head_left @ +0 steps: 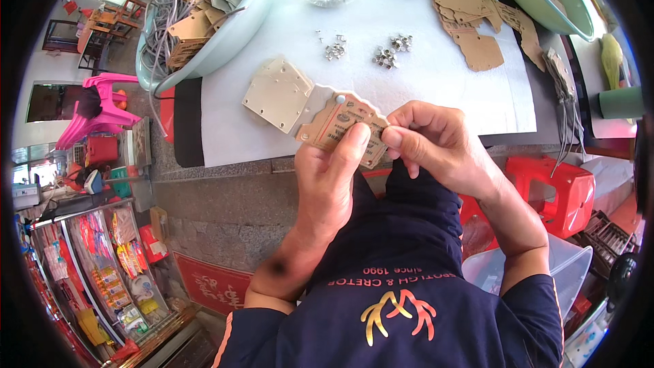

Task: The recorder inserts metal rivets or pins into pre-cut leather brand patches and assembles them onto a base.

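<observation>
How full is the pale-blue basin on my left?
Apparently full: grey cables and brown cards reach the rim of the pale-blue basin; bottom hidden.

A pink stool (102,110) is past the left edge of the worktop (225,119), and a shelf (75,266) full of bright packs (109,285) is beyond its near left corner. A red stool (578,194) is by the near right corner, with a clear tub (567,267) next to it.
</observation>
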Available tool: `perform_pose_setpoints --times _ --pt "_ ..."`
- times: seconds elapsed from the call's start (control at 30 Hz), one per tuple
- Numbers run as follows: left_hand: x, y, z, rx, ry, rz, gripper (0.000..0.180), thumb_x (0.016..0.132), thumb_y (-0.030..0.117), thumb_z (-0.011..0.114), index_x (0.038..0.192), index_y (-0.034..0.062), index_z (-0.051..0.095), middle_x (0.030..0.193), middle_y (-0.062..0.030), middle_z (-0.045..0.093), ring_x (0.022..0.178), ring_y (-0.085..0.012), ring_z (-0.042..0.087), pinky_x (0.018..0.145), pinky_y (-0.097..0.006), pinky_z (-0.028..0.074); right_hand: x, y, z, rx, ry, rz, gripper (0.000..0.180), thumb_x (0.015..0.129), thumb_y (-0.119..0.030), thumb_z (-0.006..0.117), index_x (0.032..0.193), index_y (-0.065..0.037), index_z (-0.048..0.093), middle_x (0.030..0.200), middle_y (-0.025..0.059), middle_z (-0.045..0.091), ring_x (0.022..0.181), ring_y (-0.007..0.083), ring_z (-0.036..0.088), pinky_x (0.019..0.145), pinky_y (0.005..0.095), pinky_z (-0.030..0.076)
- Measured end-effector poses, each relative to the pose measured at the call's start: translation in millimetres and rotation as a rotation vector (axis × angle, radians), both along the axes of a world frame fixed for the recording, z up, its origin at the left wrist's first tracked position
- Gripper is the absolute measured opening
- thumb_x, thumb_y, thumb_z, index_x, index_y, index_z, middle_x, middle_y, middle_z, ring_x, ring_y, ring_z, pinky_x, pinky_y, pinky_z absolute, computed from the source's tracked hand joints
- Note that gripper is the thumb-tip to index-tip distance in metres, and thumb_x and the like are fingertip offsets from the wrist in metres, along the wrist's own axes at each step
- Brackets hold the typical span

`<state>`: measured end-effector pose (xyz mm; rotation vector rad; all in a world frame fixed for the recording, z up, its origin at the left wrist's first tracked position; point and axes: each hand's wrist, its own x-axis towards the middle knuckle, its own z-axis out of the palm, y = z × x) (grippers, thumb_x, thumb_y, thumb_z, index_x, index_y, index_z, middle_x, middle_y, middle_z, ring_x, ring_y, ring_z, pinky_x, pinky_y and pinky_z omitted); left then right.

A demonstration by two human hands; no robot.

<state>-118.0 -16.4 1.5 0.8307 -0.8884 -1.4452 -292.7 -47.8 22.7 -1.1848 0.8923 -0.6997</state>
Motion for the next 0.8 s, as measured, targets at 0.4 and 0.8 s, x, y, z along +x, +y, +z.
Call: perform_pose_setpoints --times 0.4,0.8 --pt "22 21 -15 0.044 -0.025 0.111 0.027 0.095 0.006 0.053 0.121 -0.0018 0.053 0.110 -0.0061 0.059 0.099 -0.0100 0.057 0.088 -0.027 0.047 17 -73 1 -0.969 0.628 -0.082 0.011 0.085 -0.013 0.064 0.089 -0.002 0.065 0.082 0.0117 0.063 0.069 0.0293 0.063 0.066 0.0381 0.050" --pt "24 19 -15 0.078 -0.019 0.039 0.028 0.096 0.007 0.052 0.123 -0.0011 0.051 0.107 -0.0071 0.059 0.095 -0.0121 0.059 0.084 -0.031 0.052 73 -122 -12 -1.230 0.950 -0.102 0.010 0.080 -0.011 0.062 0.081 -0.002 0.067 0.083 0.0157 0.065 0.073 0.0335 0.066 0.065 0.0414 0.053"
